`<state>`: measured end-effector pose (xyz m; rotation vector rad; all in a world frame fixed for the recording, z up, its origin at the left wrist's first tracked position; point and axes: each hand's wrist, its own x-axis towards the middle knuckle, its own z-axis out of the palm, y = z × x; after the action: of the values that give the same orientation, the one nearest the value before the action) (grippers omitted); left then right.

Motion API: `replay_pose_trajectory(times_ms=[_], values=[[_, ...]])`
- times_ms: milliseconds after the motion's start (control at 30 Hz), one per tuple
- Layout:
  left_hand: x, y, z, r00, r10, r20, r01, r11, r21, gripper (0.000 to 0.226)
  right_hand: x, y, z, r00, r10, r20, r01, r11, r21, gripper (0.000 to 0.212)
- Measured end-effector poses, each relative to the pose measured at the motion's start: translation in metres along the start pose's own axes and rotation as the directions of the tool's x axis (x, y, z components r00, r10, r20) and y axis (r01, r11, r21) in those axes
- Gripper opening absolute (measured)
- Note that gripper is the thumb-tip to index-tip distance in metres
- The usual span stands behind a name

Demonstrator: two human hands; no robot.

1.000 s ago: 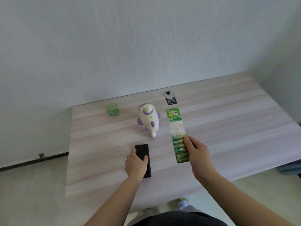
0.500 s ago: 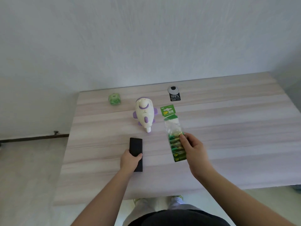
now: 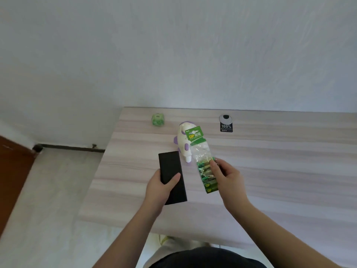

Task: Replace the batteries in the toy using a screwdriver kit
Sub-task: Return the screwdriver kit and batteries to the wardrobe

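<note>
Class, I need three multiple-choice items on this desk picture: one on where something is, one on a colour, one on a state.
1. Where is the green cube?
A. far left of the table, near the wall
B. in the right hand
C. on the floor

2. What colour is the case in the left hand?
A. white
B. black
C. green

3. What state is the battery pack in?
A. lying flat, untouched
B. held by the right hand
C. tucked under the toy

Answers:
1 A, the cube sits at the table's far left, by the back edge.
2 B, the case is plain black.
3 B, the hand's fingers curl round the pack's lower half.
</note>
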<state>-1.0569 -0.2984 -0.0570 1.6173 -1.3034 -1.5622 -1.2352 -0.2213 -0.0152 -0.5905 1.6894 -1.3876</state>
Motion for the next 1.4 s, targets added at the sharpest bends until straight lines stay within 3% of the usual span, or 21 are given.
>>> replay_pose_trajectory(times_ms=[267,633,867,1200,1400], values=[[-0.034,0.04,-0.012,0.993,0.094,-0.077,-0.104,0.986,-0.13,0.031,0.001,-0.018,0.018,0.99,-0.087,0.11,0.087,0.996,0.0,0.016],[-0.063,0.046,-0.037,0.99,0.089,-0.112,-0.116,0.957,-0.266,0.035,-0.014,-0.026,0.041,0.985,-0.074,0.158,0.068,0.997,0.04,0.023],[-0.082,0.036,-0.072,0.987,0.072,-0.143,-0.119,0.93,-0.348,0.03,-0.033,-0.033,0.072,0.978,-0.074,0.195,0.072,0.997,0.022,0.012],[-0.132,0.014,-0.167,0.951,0.079,-0.298,-0.205,0.884,-0.421,0.027,-0.096,-0.052,0.163,0.929,-0.085,0.36,0.074,0.996,0.043,0.009],[-0.182,-0.01,-0.257,0.91,0.031,-0.413,-0.255,0.828,-0.5,0.019,-0.162,-0.053,0.243,0.861,-0.082,0.502,0.081,0.996,0.023,0.011]])
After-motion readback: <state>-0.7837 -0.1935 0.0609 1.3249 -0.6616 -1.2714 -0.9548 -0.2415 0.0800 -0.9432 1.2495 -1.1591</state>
